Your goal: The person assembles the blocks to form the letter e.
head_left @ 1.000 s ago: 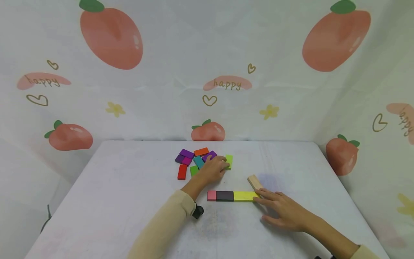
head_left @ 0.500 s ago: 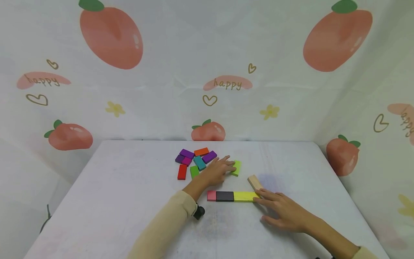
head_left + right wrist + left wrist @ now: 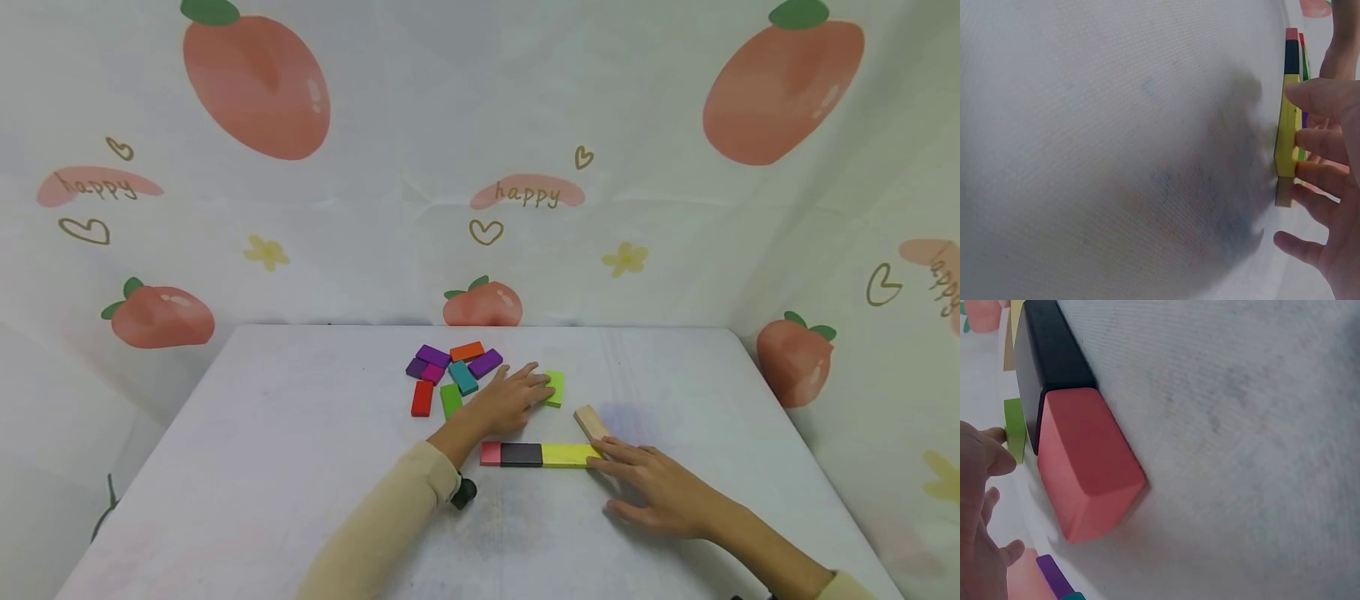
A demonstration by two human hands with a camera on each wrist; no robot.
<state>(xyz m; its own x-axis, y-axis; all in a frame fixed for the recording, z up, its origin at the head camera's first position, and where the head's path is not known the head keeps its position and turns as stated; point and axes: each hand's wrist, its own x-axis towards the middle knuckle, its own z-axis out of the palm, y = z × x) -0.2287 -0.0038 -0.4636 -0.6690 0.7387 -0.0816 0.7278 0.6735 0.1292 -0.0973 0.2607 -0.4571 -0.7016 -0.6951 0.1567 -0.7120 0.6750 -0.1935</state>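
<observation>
Touching the lime block (image 3: 557,388): your left hand (image 3: 504,407), fingers spread, pinching nothing, fingertips at the block's left edge.

Lime block: on the white table (image 3: 300,467), beyond the row, to the right of the loose blocks (image 3: 463,377).

Right hand (image 3: 660,492): fingers spread, gripping nothing; fingertips at the right end of the yellow block (image 3: 566,455).

Row: pink block (image 3: 491,454), dark block (image 3: 521,455), yellow block, end to end, left to right.

Wooden block (image 3: 590,422): askew by your right fingertips; contact with the yellow block, cannot tell.

Handling, by judgement: step in hand seems to be shifting the lime block by fingertip. Push low and near the middle of its side, lest it turn. Keep your left wrist off the pink block, just beside it. Steady the yellow block lightly; a hard press could skew the row.
</observation>
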